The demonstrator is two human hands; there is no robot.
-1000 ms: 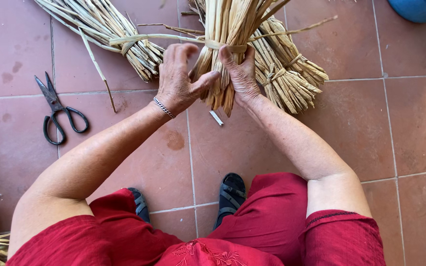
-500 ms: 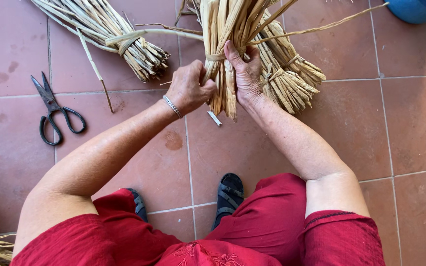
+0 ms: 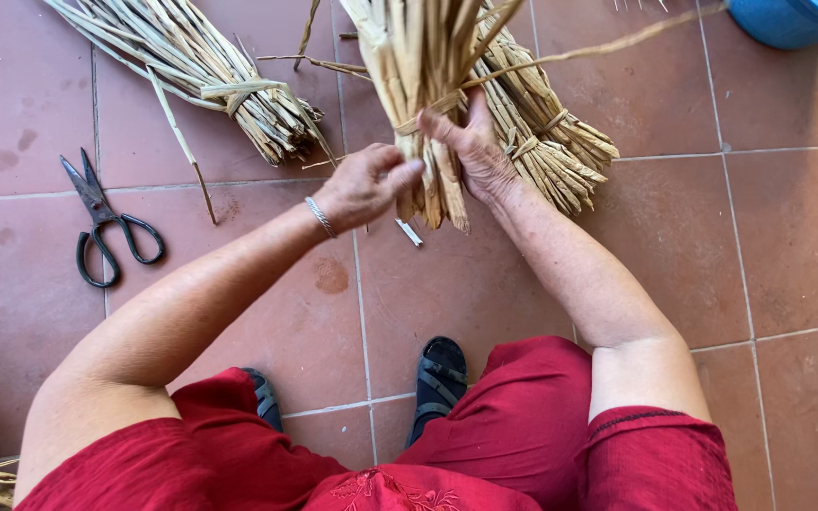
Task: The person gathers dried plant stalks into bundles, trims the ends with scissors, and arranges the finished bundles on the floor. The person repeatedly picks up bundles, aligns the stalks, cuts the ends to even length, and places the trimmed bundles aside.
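I see both hands on the upright reed bundle (image 3: 418, 104); L hand (image 3: 366, 185) pinches the tie strand (image 3: 433, 109), R hand (image 3: 475, 151) grips the stalks. Binding looks wrapped, not knotted. Two tied bundles (image 3: 239, 95) lie done on the floor.

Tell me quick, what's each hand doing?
Left hand: closed, pinching the straw bundle.
Right hand: gripping the same bundle at its tie.
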